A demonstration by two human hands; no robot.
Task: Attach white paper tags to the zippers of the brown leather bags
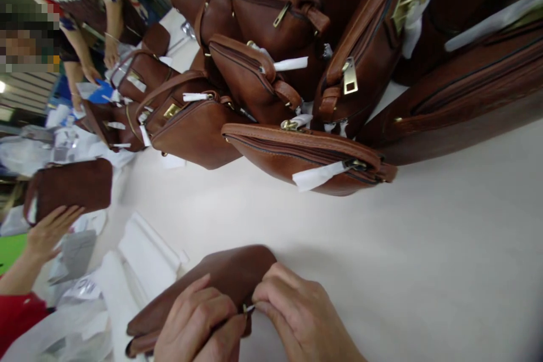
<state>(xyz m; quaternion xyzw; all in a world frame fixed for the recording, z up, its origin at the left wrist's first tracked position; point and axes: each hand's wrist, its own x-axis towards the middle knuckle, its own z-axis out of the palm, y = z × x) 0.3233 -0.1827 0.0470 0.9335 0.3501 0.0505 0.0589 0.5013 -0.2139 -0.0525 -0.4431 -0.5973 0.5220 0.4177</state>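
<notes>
A flat brown leather pouch [220, 280] lies on the white table [424, 249] near the bottom edge. My left hand [197, 322] rests on the pouch's near end, its fingers pinched together at a small metal zipper pull [248, 309]. My right hand [297, 311] meets it from the right, its fingers also closed on that pull. The pouch's near edge is hidden under both hands.
Several brown leather bags [305, 153] with white paper tags crowd the table's far half. White wrapping sheets [144, 260] lie left of the pouch. At the left a co-worker's hand [48, 232] touches another brown pouch [70, 186]. Another person [85, 22] stands at the far left.
</notes>
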